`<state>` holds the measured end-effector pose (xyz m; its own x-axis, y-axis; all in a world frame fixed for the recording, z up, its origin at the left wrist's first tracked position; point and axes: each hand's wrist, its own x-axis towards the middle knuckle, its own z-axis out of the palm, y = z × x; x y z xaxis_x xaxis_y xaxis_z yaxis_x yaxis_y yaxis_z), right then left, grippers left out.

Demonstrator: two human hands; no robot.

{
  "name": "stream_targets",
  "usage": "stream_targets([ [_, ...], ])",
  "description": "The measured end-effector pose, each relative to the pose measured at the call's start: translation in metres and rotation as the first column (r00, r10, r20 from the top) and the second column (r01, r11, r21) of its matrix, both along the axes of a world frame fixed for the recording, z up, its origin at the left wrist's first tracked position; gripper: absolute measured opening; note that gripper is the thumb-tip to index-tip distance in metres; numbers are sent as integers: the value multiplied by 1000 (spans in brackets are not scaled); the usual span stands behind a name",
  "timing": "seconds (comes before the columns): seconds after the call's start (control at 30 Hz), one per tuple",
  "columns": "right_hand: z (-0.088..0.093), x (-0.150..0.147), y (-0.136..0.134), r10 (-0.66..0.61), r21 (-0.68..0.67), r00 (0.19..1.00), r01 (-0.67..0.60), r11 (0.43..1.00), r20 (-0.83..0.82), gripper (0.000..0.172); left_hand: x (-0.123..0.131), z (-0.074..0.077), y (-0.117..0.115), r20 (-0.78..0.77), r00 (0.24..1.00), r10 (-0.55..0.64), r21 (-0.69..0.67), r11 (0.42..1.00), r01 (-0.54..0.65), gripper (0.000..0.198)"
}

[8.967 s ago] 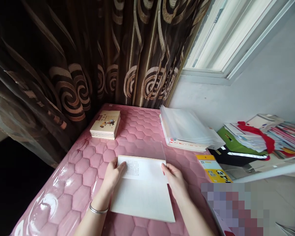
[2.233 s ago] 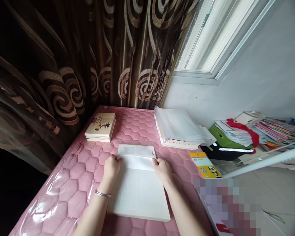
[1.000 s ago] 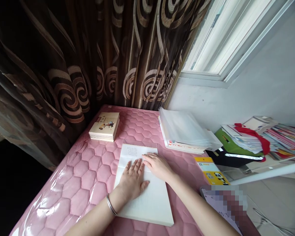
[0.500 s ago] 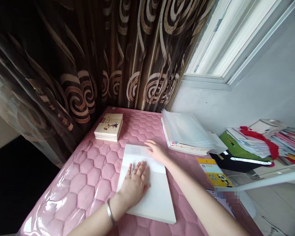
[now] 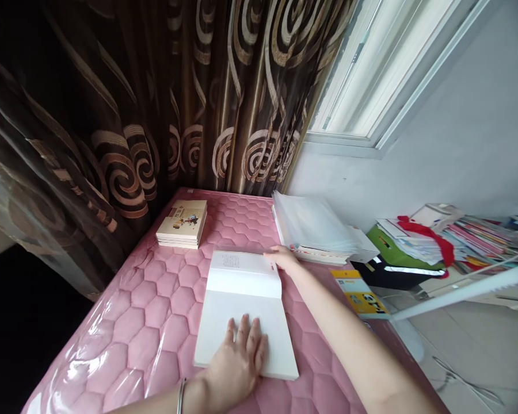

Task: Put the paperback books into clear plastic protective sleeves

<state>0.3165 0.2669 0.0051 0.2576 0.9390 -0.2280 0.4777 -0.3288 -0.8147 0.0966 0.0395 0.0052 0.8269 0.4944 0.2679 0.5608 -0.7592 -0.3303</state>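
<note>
**Left hand:** my left hand is flat on the lower page of the open book, fingers spread wide and pressing down, no pinching.

**Right hand:** my right hand is stretched out to the book's top right corner, fingers loosely together, just a light touch there, no real pinch.

**Book:** lying open on a pink quilted pad under clear plastic, with the upper page curling up a bit.

**Wrist:** silver bangle on my left one.

**Nearby:** a small stack of books just up and left of the open one, and a plastic-sleeved folder just above my right hand. There's a yellow panda booklet off to the right, half on the pad's edge — or close to it.
</note>
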Motion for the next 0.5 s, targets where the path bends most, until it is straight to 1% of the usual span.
stream_targets([
  [0.07,7,5,-11,-31,16,997,32,999,-66,37,-4,2,-3,-23,996,-82,59,995,83,41],
  [0.13,15,15,-28,-56,38,990,61,997,-128,31,-11,7,-4,-44,987,-154,88,984,157,38],
  [0.2,20,27,-53,-75,54,980,86,995,-184,26,-25,14,2,-40,978,-206,94,973,209,32],
  [0.23,21,34,-67,-84,55,973,97,994,-214,24,-35,19,8,-20,975,-222,97,970,223,27],
  [0.3,18,43,-100,-94,32,958,106,994,-271,24,-61,29,28,43,973,-227,93,970,223,17],
  [0.33,14,44,-116,-103,-16,925,104,994,-366,25,-75,35,41,81,975,-206,94,975,199,17],
  [0.37,10,44,-132,-127,-74,899,105,992,-420,27,-90,40,56,86,975,-205,93,976,197,20],
  [0.43,1,35,-160,-128,-139,874,70,988,-469,30,-120,47,84,108,979,-175,63,984,169,29],
  [0.5,-4,20,-179,-88,-163,876,11,987,-474,33,-146,47,107,133,979,-153,-46,986,160,35],
])
